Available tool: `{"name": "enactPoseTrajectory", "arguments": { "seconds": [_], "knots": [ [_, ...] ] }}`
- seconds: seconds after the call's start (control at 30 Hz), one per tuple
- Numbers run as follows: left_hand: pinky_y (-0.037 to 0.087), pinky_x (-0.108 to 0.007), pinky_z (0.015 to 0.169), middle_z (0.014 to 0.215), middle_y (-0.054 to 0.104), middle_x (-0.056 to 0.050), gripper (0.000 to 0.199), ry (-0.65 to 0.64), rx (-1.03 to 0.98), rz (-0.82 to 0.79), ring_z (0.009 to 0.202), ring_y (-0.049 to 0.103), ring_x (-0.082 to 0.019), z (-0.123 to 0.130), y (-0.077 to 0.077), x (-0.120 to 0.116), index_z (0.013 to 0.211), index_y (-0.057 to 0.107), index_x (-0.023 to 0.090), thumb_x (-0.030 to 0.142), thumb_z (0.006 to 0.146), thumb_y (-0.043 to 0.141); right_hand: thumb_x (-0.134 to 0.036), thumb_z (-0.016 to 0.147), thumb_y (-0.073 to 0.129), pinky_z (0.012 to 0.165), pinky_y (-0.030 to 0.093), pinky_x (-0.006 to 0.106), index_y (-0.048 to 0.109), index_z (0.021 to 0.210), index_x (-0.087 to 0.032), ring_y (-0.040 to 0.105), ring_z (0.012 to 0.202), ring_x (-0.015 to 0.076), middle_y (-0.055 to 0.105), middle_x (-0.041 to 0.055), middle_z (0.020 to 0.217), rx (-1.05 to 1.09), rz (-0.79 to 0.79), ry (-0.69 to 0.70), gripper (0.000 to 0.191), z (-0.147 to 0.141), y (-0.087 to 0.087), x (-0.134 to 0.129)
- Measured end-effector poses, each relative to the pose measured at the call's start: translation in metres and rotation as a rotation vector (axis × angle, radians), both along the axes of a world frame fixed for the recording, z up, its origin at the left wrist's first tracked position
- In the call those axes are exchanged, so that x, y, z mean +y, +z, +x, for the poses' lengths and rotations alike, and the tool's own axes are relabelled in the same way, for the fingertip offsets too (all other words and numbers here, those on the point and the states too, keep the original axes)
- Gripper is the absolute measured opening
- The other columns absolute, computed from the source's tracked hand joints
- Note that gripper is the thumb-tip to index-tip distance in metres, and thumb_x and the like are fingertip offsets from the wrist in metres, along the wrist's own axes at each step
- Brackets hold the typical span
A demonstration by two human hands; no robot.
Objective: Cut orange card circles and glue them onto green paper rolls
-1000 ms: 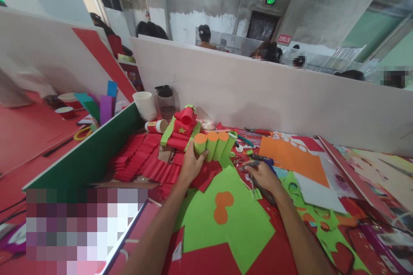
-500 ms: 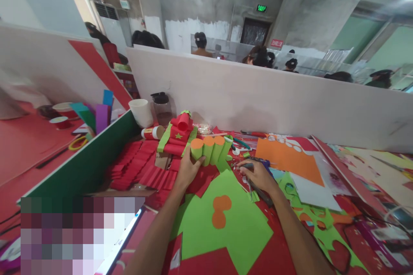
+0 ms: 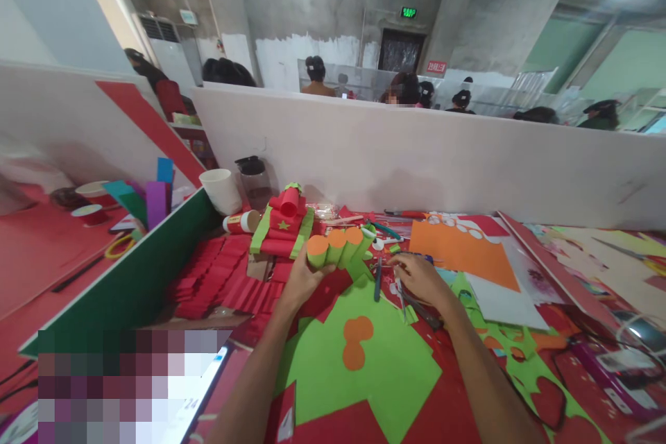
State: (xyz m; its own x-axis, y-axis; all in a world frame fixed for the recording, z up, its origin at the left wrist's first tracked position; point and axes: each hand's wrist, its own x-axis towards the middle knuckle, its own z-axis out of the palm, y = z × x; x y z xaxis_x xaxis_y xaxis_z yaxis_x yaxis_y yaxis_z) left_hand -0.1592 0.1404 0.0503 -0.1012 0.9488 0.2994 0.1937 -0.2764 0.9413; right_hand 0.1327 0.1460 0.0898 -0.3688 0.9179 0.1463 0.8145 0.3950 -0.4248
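My left hand (image 3: 303,281) is closed round a row of green paper tubes (image 3: 340,254) with orange disc tops, tilted toward me. My right hand (image 3: 419,279) is to their right, fingers bent and slightly apart, with nothing visible in them. A slim dark grey tool (image 3: 378,280) lies just left of it. Scissors (image 3: 402,295) lie below its fingers, and a blue tool (image 3: 422,258), mostly hidden, lies behind it. In front of both hands, joined orange paper discs (image 3: 354,341) rest on a green paper sheet (image 3: 385,374).
A red and green paper model (image 3: 284,222) stands behind my left hand, with folded red paper (image 3: 211,270) to the left. A white cup (image 3: 220,191) and lidded jar (image 3: 254,184) are at the back. Orange card (image 3: 463,253) and green offcuts (image 3: 541,368) lie right; a partition (image 3: 416,159) runs behind.
My right hand has let go of the dark grey tool, which now lies on the table, and has shifted slightly right. The tubes in my left hand are tilted more.
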Motion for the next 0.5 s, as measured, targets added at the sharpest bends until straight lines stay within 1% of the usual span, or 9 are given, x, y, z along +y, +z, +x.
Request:
{"name": "enactPoseTrajectory", "arguments": {
  "seconds": [0.07,0.13,0.17,0.23,0.27,0.3,0.37,0.43,0.5],
  "knots": [
    [0.049,-0.040,0.099,0.125,0.063,-0.013,0.061,-0.033,0.032,0.042,0.116,0.060,-0.027,-0.001,0.001,0.000,0.125,0.054,0.017,0.031,0.069,0.076,-0.027,0.092,0.050,0.076,0.046,0.029,0.069,0.102,-0.022,0.068,0.091,0.0215,0.074,0.0058,0.100,-0.047,-0.010,-0.168,0.022,0.008,0.001,0.005],
    [0.048,-0.039,0.101,0.126,0.063,-0.012,0.058,-0.052,0.069,0.085,0.119,0.059,-0.026,-0.002,0.002,0.000,0.125,0.056,0.019,0.029,0.071,0.075,-0.033,0.093,0.051,0.068,0.043,0.028,0.068,0.097,-0.022,0.068,0.084,0.0218,0.074,0.0067,0.095,-0.129,-0.013,-0.385,0.020,0.023,-0.004,0.009],
    [0.047,-0.039,0.101,0.125,0.063,-0.011,0.057,-0.057,0.083,0.097,0.119,0.058,-0.026,-0.003,0.003,0.000,0.125,0.057,0.020,0.028,0.071,0.075,-0.036,0.093,0.053,0.065,0.042,0.027,0.066,0.097,-0.021,0.068,0.082,0.0223,0.074,0.0078,0.093,-0.179,-0.034,-0.471,0.021,0.033,-0.008,0.009],
    [0.047,-0.040,0.102,0.123,0.064,-0.011,0.056,-0.067,0.101,0.098,0.117,0.059,-0.025,-0.005,0.004,0.000,0.125,0.058,0.020,0.028,0.072,0.074,-0.044,0.090,0.056,0.062,0.040,0.028,0.064,0.099,-0.018,0.068,0.083,0.0251,0.073,0.0113,0.094,-0.264,-0.087,-0.585,0.028,0.052,-0.019,0.008],
    [0.047,-0.041,0.101,0.122,0.064,-0.011,0.055,-0.074,0.106,0.089,0.116,0.059,-0.025,-0.006,0.004,0.000,0.125,0.058,0.020,0.029,0.072,0.074,-0.048,0.089,0.057,0.062,0.040,0.029,0.063,0.101,-0.018,0.068,0.086,0.0267,0.073,0.0132,0.098,-0.279,-0.099,-0.623,0.033,0.061,-0.024,0.007],
    [0.047,-0.041,0.101,0.121,0.065,-0.011,0.055,-0.077,0.108,0.077,0.114,0.060,-0.025,-0.007,0.004,0.000,0.124,0.058,0.020,0.030,0.072,0.074,-0.052,0.088,0.057,0.062,0.039,0.029,0.063,0.102,-0.017,0.068,0.089,0.0278,0.072,0.0144,0.101,-0.276,-0.107,-0.642,0.038,0.069,-0.030,0.007],
    [0.048,-0.042,0.101,0.119,0.066,-0.010,0.056,-0.072,0.109,0.056,0.113,0.061,-0.026,-0.008,0.005,0.000,0.124,0.059,0.020,0.032,0.071,0.075,-0.056,0.086,0.058,0.061,0.039,0.028,0.063,0.101,-0.018,0.067,0.090,0.0276,0.073,0.0138,0.098,-0.251,-0.122,-0.633,0.042,0.078,-0.038,0.006],
    [0.048,-0.042,0.100,0.119,0.066,-0.010,0.057,-0.061,0.108,0.045,0.113,0.061,-0.026,-0.008,0.006,0.000,0.123,0.059,0.020,0.033,0.070,0.076,-0.056,0.086,0.058,0.060,0.036,0.026,0.064,0.093,-0.019,0.068,0.082,0.0251,0.073,0.0107,0.087,-0.227,-0.141,-0.590,0.038,0.081,-0.042,0.007],
    [0.049,-0.041,0.100,0.122,0.066,-0.010,0.057,-0.056,0.101,0.040,0.113,0.062,-0.026,-0.009,0.006,0.000,0.122,0.060,0.020,0.034,0.070,0.076,-0.053,0.086,0.059,0.057,0.033,0.026,0.063,0.081,-0.020,0.065,0.070,0.0218,0.070,0.0078,0.075,-0.174,-0.150,-0.547,0.034,0.079,-0.043,0.009]
  ]
}}
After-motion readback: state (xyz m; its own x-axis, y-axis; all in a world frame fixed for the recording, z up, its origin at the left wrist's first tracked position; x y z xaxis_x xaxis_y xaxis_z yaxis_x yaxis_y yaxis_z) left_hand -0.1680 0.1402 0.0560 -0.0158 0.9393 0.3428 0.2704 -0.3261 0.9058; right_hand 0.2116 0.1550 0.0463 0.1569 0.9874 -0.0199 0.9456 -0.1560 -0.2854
